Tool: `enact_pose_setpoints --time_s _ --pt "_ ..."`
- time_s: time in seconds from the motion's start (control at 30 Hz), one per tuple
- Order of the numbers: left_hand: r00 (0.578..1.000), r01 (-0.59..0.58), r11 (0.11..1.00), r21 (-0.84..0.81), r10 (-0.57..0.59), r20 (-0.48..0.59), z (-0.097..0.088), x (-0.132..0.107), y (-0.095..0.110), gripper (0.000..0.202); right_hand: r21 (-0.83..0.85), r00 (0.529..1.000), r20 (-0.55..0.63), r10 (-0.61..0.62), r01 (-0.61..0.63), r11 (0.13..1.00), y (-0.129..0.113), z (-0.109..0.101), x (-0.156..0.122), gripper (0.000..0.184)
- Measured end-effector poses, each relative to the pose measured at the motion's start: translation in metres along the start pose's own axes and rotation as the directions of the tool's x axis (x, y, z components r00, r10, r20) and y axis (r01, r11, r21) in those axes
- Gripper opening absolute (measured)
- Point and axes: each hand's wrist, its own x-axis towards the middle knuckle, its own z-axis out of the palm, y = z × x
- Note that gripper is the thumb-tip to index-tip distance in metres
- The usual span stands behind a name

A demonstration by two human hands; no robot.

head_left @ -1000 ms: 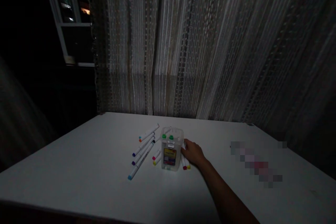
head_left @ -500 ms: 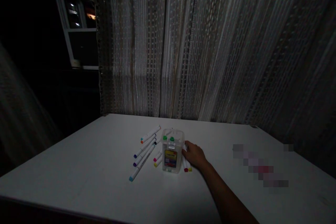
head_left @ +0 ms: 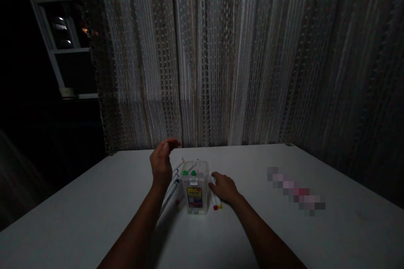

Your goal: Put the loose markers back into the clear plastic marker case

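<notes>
1. Clear plastic box (head_left: 195, 191): stands upright near the middle of the white table (head_left: 78, 218); two green-capped markers (head_left: 189, 172) stand inside it
2. Left hand (head_left: 161, 164): raised above the table at the box's 10 o'clock, fingers loosely curved and apart, holding nothing, clear of the box
3. Right hand (head_left: 222, 187): palm down at the box's 3 o'clock, over two loose markers (head_left: 217, 205) with red and yellow caps; fingertips just beside the box wall; whether it grips a marker cannot be told
4. Further markers (head_left: 172, 185): lying at the box's 9 o'clock, partly hidden by the left forearm
5. Curtain (head_left: 221, 71): hangs behind the table at 12 o'clock
6. Handling note, as judged: the box looks tall, narrow and light, so one hand is best kept low on its wall; round barrels roll, so pinch each marker mid-barrel
</notes>
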Motion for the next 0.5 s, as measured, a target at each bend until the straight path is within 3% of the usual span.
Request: enact_pose_setpoints --time_s 0.1,0.2,0.27,0.33,0.37,0.43,0.5 --pt "0.963 0.251 0.966 -0.069 -0.242 0.12 -0.001 -0.003 -0.056 0.044 0.006 1.0 -0.008 -0.007 0.007 1.0 -0.002 0.003 0.003 0.041" --pt "0.947 0.29 0.955 0.06 -0.295 0.129 -0.009 -0.023 -0.09 0.043 0.017 0.999 -0.025 0.029 -0.028 0.999 -0.006 0.0 0.001 0.04" --pt "0.942 0.274 0.953 0.129 -0.293 0.165 -0.014 -0.033 -0.097 0.04 0.007 0.999 0.016 0.035 -0.035 0.999 -0.008 -0.013 -0.012 0.044" --pt "0.93 0.289 0.946 0.144 -0.314 0.191 -0.016 -0.037 -0.095 0.039 -0.056 0.985 0.143 -0.1 0.109 0.992 -0.007 -0.035 -0.039 0.056" --pt "0.922 0.311 0.941 0.136 -0.333 0.196 -0.016 -0.037 -0.094 0.04 -0.094 0.955 0.228 -0.191 0.217 0.972 -0.006 -0.048 -0.056 0.06" --pt "0.904 0.367 0.925 0.098 -0.38 0.196 -0.013 -0.037 -0.093 0.042 -0.161 0.879 0.381 -0.288 0.37 0.915 -0.004 -0.072 -0.089 0.044" --pt "0.887 0.418 0.907 0.045 -0.419 0.197 -0.01 -0.037 -0.096 0.043 -0.165 0.82 0.458 -0.344 0.458 0.873 -0.003 -0.085 -0.111 0.026"
